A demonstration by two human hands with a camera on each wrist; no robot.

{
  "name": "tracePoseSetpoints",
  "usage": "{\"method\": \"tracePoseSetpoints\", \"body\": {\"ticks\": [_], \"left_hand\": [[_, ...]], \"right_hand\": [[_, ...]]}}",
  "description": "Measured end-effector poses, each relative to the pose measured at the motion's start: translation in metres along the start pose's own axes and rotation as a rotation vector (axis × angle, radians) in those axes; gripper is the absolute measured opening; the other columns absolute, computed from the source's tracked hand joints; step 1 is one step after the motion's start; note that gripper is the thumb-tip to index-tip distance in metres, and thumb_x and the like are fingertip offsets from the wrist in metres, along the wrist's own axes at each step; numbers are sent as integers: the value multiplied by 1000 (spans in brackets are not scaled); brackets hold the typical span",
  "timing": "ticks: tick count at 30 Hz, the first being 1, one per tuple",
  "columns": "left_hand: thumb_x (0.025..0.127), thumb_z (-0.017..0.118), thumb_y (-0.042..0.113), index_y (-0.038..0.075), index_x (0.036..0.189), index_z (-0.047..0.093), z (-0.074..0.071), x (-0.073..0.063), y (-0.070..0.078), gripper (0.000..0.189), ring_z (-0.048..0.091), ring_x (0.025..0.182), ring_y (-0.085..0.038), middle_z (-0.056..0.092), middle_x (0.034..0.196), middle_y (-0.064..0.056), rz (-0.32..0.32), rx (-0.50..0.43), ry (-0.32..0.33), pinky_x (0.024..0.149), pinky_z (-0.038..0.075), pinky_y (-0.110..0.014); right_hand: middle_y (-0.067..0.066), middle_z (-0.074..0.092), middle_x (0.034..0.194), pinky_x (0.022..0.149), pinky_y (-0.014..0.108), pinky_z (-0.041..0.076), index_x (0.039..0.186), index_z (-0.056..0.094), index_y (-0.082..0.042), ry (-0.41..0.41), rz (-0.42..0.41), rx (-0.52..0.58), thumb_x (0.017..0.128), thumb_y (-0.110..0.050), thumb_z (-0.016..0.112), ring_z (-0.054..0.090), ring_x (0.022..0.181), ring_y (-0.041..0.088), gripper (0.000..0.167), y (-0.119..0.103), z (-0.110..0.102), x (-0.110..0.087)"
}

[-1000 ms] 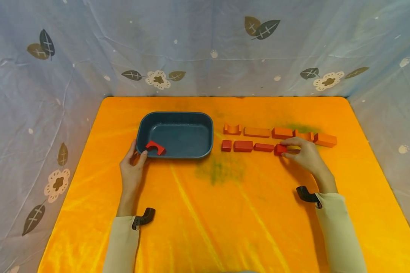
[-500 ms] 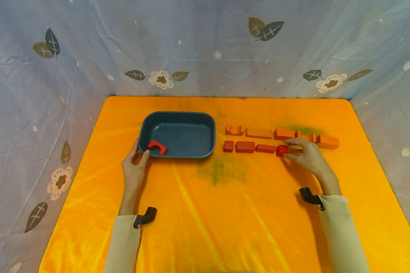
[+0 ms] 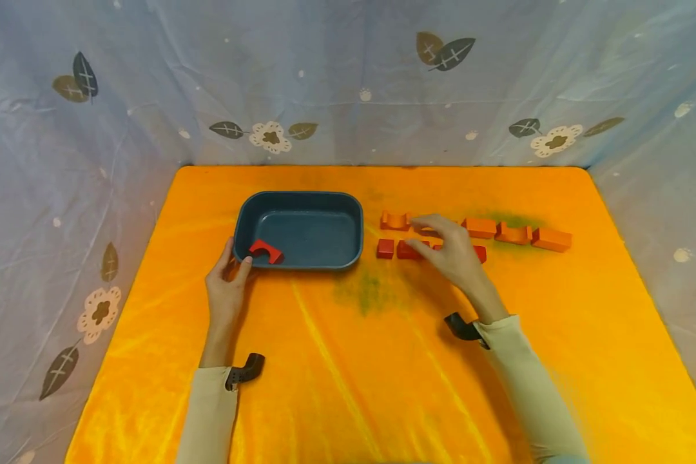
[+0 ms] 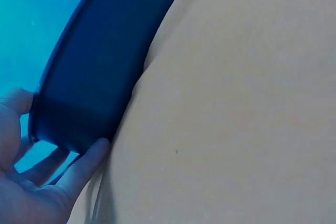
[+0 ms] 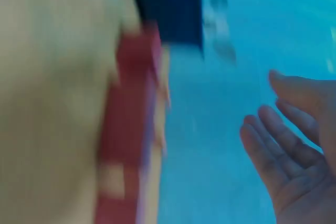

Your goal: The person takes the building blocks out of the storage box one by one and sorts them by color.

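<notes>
My left hand [image 3: 225, 290] grips the front left corner of a dark blue rectangular basin [image 3: 348, 261], thumb at the rim and fingers around the outer wall. A red arch block [image 3: 267, 250] leans inside that corner. My right hand [image 3: 455, 254] hangs over the left part of two block rows, thumb and fingers spread with nothing between them, as the right wrist view also shows. The front row is red, with a red cube [image 3: 385, 249] at its left end and a red block [image 3: 480, 253] at its right. My hand partly hides the red pieces between.
Behind runs an orange row: a notched block [image 3: 396, 221] at left, a rectangular block [image 3: 479, 227], another notched block [image 3: 514, 233] and a larger block [image 3: 552, 239] at right. A yellow cloth [image 3: 348, 374] covers the table; patterned curtains [image 3: 359, 64] surround it.
My right hand has let go of the red block at the right end of the front row and moved left above the blocks. My left hand and the basin have stayed put.
</notes>
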State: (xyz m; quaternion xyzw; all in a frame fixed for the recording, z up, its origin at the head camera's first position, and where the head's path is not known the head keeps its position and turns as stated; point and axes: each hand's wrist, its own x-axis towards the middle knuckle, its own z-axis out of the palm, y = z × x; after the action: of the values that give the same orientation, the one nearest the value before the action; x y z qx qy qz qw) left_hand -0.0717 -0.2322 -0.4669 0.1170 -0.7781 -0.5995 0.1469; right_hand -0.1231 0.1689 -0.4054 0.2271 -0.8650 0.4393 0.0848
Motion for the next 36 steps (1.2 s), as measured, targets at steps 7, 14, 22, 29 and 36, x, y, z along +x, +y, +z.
{"method": "tracePoseSetpoints", "body": {"ticks": [7,14,22,29,36], "left_hand": [[95,65,12,3,148,41,-1,-5,17,58,41,138,-24,42,151,-9,-15,-4,-25,114,34,-39],[96,63,6,-3,147,39,-3,-10,30,57,41,137,-30,39,152,-15,-11,-31,-65,113,34,-47],[95,64,10,7,148,42,-6,-2,5,57,41,138,-27,38,154,-9,11,-70,-45,113,35,-44],[95,66,18,11,148,44,-5,0,-3,57,41,138,-20,41,152,-3,33,-35,-29,113,36,-37],[95,65,13,10,148,43,-8,0,1,57,40,139,-21,41,152,-5,11,-34,-36,115,34,-38]], "right_hand": [[14,64,119,90,41,56,123,66,0,-171,-87,125,87,-13,75,65,101,32,39,-44,75,28],[14,64,123,90,35,56,128,63,1,-381,23,127,91,-18,72,64,105,27,43,-76,142,66],[11,69,117,82,23,56,127,65,0,-513,184,34,88,-21,75,67,98,19,45,-90,191,94],[7,72,110,87,24,54,121,70,-4,-561,199,-86,86,-18,78,67,97,17,39,-94,204,105],[4,71,112,80,22,51,120,71,-7,-586,163,-121,87,-19,77,63,88,16,36,-93,215,111]]}}
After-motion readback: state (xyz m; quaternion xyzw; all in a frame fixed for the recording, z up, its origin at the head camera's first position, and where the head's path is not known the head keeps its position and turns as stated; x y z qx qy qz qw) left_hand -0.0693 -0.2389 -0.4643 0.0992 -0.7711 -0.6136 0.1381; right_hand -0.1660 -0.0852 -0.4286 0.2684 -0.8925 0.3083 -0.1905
